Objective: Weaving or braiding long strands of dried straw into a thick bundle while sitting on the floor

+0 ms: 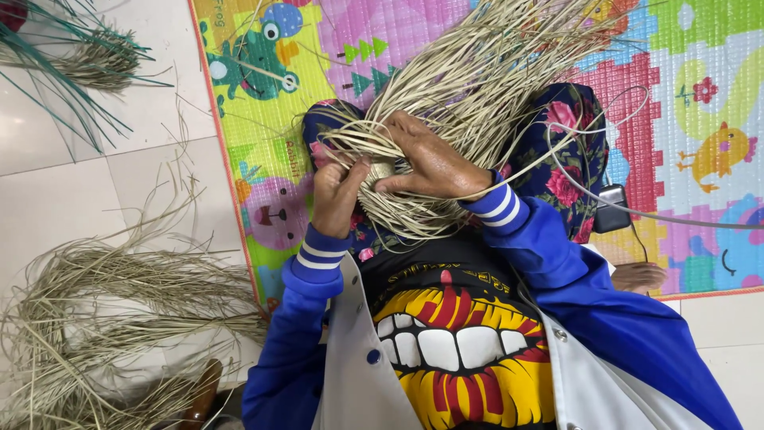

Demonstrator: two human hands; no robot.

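Pale tiled floor (87,199), a bright cartoon-print play mat (676,87) spread over it — seated pose, view straight down over a blue-sleeved jacket and a floral-print lap (569,151).

Small woven coil of dried grass (380,171) at the middle of the lap, pinned there so the long loose strands (493,64) can fan up and away over the mat, clear of the working spot.

Left hand (338,199) just left of the coil, fingers curled together and pinching a few strands tight against its edge — looks like tension being kept on the weave.

Right hand (434,163) laid over the coil's right side, fingers (398,185) pressed flat and closed on the bundle, thumb side hidden; probably there to stop the coil from unwinding.

Spare grass heap (119,318) on the floor well left of the coil, within reach of the left arm. Green-tipped bunch (87,56) farther up-left. Dark small device (611,209) with a cord on the mat, right of the coil, near the right sleeve.
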